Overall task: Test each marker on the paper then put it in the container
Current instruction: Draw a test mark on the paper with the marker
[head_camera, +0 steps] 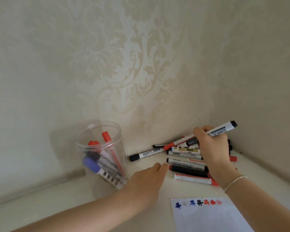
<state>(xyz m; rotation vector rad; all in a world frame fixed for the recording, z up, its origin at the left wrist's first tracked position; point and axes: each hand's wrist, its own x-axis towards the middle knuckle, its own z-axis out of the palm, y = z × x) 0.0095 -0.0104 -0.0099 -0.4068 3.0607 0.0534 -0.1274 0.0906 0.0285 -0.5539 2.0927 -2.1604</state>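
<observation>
My right hand (213, 146) grips a white marker with a black end (224, 128), lifted above a pile of several markers (186, 158) in the corner. My left hand (147, 178) rests flat on the surface between the pile and a clear plastic container (99, 131), fingers straight and holding nothing. Several markers with red, purple and black caps stand in the container. A white paper (208, 218) at the lower right carries a row of blue, black and red test marks.
Patterned cream walls close in behind and to the right, forming a corner. One black-capped marker (146, 154) lies apart from the pile, toward the container. The cream surface (57, 206) stretches to the left.
</observation>
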